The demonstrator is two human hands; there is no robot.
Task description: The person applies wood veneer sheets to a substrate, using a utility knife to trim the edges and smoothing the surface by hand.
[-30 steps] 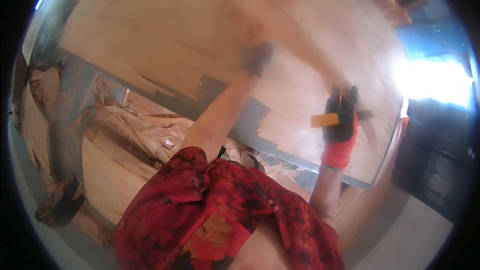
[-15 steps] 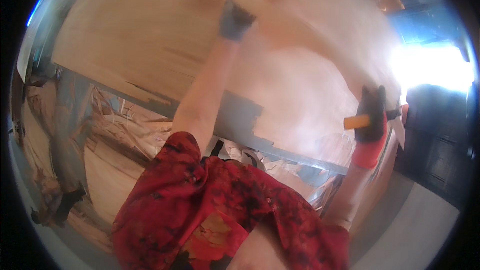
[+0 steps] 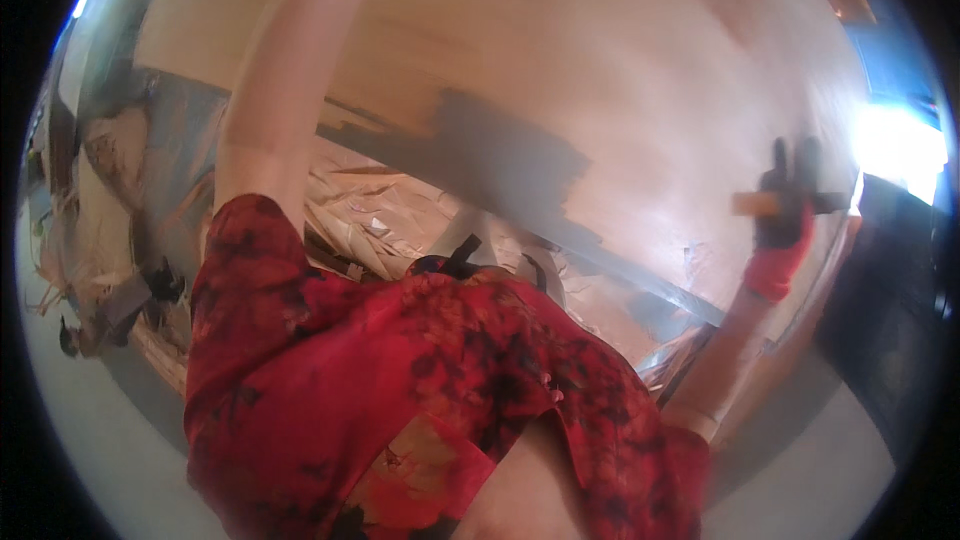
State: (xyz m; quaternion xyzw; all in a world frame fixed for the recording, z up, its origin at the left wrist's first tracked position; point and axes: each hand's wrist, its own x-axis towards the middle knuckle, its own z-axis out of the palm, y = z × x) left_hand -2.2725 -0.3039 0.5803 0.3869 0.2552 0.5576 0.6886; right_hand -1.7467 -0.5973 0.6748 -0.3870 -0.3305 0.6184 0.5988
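Note:
A large thin tan sheet (image 3: 620,70), looking like wood veneer, spreads before me over a grey surface (image 3: 510,160) that shows along its ragged near edge. My left forearm (image 3: 280,100) reaches up across the sheet and leaves the picture at the top, so my left hand is out of sight. At the right edge of the sheet is my right hand (image 3: 790,180), in a dark glove with a red cuff. Two of its fingers point away from me, while a yellow-and-black tool (image 3: 757,204) lies crosswise in its grip. The tool's exact kind is unclear.
Torn veneer scraps (image 3: 370,210) lie in a heap below the near edge. More broken pieces (image 3: 110,230) are at the left, with pale floor (image 3: 90,410) beneath. A dark blocky structure (image 3: 880,270) stands at the right, below bright light.
My left hand has moved up and out of the picture. The view has shifted, and my right hand with the tool now appears farther right.

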